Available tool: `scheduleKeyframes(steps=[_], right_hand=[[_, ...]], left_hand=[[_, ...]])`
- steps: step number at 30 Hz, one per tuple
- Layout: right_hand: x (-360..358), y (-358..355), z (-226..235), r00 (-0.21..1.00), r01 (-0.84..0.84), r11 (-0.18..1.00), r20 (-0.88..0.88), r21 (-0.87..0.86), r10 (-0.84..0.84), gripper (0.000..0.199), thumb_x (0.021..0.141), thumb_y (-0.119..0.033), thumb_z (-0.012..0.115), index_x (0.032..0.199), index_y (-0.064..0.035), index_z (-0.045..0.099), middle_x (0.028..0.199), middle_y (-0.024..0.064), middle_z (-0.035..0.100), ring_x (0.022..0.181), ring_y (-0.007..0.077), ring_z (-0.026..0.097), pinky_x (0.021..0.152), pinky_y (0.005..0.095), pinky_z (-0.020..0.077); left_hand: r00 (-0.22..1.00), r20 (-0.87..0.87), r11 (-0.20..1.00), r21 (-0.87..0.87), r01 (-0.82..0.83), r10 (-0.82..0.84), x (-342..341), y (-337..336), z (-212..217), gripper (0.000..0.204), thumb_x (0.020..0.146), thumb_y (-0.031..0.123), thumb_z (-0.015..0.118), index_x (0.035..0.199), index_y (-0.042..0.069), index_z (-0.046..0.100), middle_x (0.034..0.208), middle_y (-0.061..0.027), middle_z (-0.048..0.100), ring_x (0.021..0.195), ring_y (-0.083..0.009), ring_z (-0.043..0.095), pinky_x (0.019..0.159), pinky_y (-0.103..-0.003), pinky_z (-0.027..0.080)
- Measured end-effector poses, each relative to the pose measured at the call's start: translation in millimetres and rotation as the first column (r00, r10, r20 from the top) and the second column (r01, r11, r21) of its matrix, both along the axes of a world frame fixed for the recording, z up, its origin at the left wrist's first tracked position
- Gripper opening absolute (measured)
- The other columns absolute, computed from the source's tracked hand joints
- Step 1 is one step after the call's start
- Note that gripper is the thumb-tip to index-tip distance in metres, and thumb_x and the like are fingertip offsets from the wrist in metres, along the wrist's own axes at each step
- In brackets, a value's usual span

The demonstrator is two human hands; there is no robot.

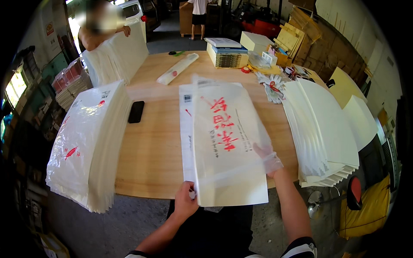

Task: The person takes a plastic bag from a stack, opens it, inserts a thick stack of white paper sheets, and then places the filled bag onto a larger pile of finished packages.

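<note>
Before me a clear plastic bag [254,107] with red and black lettering lies over white paper [234,193], whose lower end sticks out toward me. Another printed white sheet or bag [187,142] shows beneath its left side. My left hand [186,201] is closed at the lower left corner, pinching the bag's edge. My right hand [267,159] is seen through the clear film, apparently inside the bag. It grips the paper's right edge, thumb on top; its other fingers are partly hidden.
A tall stack of plastic-wrapped paper [86,137] and a black phone [136,112] are at left. White paper stacks [322,129] stand at right, beside gloves [270,84]. Farther back are a rolled plastic bundle [177,69] and books [226,53]. A person [97,30] handles another stack.
</note>
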State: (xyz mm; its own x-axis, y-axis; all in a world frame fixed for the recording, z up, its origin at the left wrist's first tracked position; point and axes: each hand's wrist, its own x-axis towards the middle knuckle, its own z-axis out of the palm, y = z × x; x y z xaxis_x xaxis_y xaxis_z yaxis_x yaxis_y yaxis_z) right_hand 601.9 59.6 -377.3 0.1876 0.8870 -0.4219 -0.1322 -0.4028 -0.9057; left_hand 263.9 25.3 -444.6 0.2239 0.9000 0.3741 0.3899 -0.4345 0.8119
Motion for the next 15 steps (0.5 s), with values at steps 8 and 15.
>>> scheduleKeyframes(steps=[8, 15], right_hand=[[-27, -26, 34, 0.897, 0.036, 0.938, -0.425, 0.344, 0.121, 0.058, 0.099, -0.031, 0.053, 0.147, -0.0031, 0.037, 0.147, 0.0080, 0.043, 0.129, 0.0187, 0.047, 0.107, 0.0345, 0.0400], [-33, -70, -39, 0.847, 0.337, 0.863, -0.522, 0.377, -0.103, 0.051, 0.100, -0.034, 0.047, 0.142, -0.0064, 0.043, 0.140, 0.0102, 0.051, 0.126, 0.0245, 0.050, 0.104, 0.0381, 0.0435]], left_hand=[[0.987, 0.163, 0.958, -0.282, 0.054, -0.008, -19, -5, -12, 0.018, 0.082, -0.001, 0.066, 0.092, 0.001, 0.052, 0.081, -0.0098, 0.062, 0.073, -0.0172, 0.065, 0.065, -0.029, 0.052], [0.884, 0.451, 0.847, -0.512, 0.144, 0.122, -26, -17, -35, 0.016, 0.089, -0.004, 0.062, 0.096, 0.002, 0.049, 0.082, -0.0032, 0.063, 0.078, -0.0090, 0.062, 0.066, -0.025, 0.051]])
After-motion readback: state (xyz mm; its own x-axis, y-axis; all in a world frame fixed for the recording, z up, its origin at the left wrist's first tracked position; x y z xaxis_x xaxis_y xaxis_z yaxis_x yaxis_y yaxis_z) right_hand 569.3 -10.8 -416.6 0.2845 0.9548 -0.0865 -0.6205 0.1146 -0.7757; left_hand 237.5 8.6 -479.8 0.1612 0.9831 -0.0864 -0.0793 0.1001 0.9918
